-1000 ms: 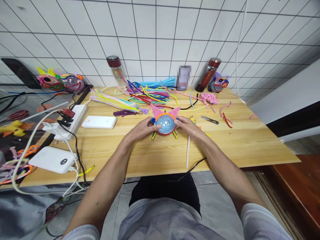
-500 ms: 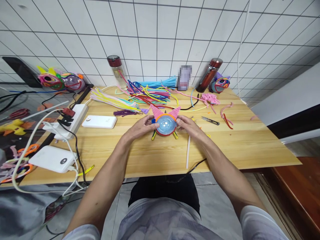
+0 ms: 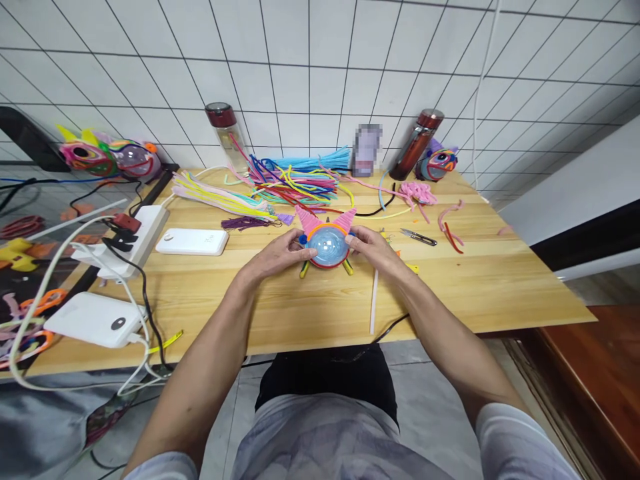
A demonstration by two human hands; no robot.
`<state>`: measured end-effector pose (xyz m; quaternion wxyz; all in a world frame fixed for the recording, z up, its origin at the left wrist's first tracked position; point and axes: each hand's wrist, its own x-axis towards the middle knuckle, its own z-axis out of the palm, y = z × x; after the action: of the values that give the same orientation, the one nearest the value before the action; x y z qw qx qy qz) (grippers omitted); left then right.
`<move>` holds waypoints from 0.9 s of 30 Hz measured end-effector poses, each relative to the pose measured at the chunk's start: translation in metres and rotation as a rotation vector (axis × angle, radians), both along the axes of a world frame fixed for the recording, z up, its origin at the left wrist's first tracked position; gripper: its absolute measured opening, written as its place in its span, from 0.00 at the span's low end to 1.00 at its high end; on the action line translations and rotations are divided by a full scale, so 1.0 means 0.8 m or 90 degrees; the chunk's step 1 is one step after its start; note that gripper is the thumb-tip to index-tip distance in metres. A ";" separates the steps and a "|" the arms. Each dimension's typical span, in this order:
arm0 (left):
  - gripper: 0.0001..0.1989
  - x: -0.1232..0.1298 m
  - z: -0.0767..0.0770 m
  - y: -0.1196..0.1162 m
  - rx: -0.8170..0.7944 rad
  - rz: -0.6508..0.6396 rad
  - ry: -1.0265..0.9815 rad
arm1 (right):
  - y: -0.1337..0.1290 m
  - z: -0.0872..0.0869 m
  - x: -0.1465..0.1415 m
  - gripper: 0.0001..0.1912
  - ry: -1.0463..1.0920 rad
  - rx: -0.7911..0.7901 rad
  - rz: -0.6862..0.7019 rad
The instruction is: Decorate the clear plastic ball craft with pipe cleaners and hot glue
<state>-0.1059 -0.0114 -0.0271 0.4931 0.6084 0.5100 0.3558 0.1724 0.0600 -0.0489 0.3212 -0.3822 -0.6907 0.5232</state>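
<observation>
White tiles back the wooden table (image 3: pixel 310 313) where I work. My left hand (image 3: pixel 280 255) and right hand (image 3: pixel 373 248) both pinch the clear dome figure (image 3: pixel 326 244) at mid-table. Pink ears, orange rim and yellow-green legs look attached already; I judge it nearly finished, loose pipe cleaners (image 3: pixel 295 183) and snips (image 3: pixel 419 237) lying behind.

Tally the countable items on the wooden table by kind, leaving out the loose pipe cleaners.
Pipe-cleaner dome figures: 2, one held between the left hand and right hand, one by the wall
Bottles: 2
White power banks: 2
Power strips: 1
Snips: 1
Total: 8
</observation>
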 end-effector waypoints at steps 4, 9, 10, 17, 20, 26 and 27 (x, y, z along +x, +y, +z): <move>0.40 -0.012 -0.008 0.009 0.041 0.123 -0.073 | -0.001 0.012 0.011 0.32 0.039 0.001 -0.092; 0.22 -0.026 -0.013 0.027 0.198 0.387 -0.266 | -0.006 0.055 0.077 0.20 0.154 0.125 -0.311; 0.19 -0.028 -0.013 0.030 0.203 0.421 -0.290 | -0.009 0.062 0.097 0.18 0.171 0.152 -0.353; 0.17 -0.029 -0.019 0.043 0.190 0.511 -0.295 | -0.040 0.014 0.229 0.11 0.142 0.193 -0.633; 0.20 -0.026 -0.024 0.049 0.179 0.535 -0.278 | -0.056 -0.022 0.260 0.13 0.081 0.130 -0.717; 0.22 -0.017 -0.024 0.050 0.185 0.529 -0.251 | -0.066 -0.034 0.260 0.12 0.056 0.143 -0.769; 0.21 -0.015 -0.023 0.049 0.190 0.532 -0.247 | -0.065 -0.032 0.258 0.11 0.048 0.149 -0.776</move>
<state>-0.1180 0.0276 -0.0453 0.3013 0.3379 0.5527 0.6997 0.3790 0.0079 -0.0741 0.6260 -0.6513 -0.3893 0.1799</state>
